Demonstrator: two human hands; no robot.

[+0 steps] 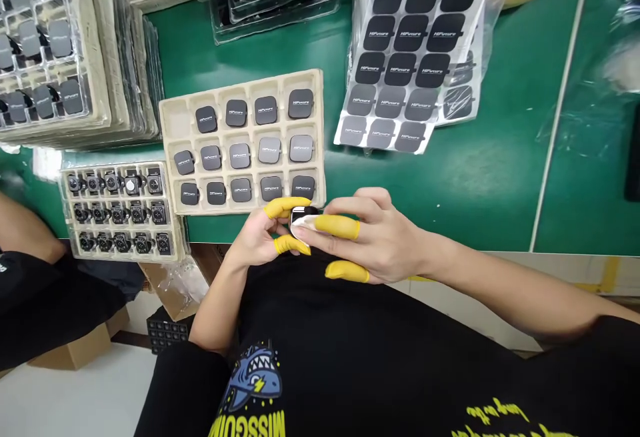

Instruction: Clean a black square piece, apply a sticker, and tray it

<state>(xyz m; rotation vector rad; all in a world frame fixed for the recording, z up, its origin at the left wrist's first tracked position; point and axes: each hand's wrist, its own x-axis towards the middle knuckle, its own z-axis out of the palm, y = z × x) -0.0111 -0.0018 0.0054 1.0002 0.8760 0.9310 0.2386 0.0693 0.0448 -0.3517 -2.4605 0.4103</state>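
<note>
Head view: working at the near edge of the green bench [475, 177], just below the pulp tray [173, 123] of finished black faces, and best keeping the small black watch body [303, 213] level and steady while wiping slowly. Left hand [260, 237] cupping and pinching the body between capped thumb and finger; right hand [373, 237] lying palm-down across it, capped fingers [340, 225] pressing a white wipe [303, 223] onto its face.

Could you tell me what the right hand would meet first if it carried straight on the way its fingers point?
The right hand points left; its yellow-capped fingertips already touch the small black square watch body, with the left hand directly behind it.
</note>
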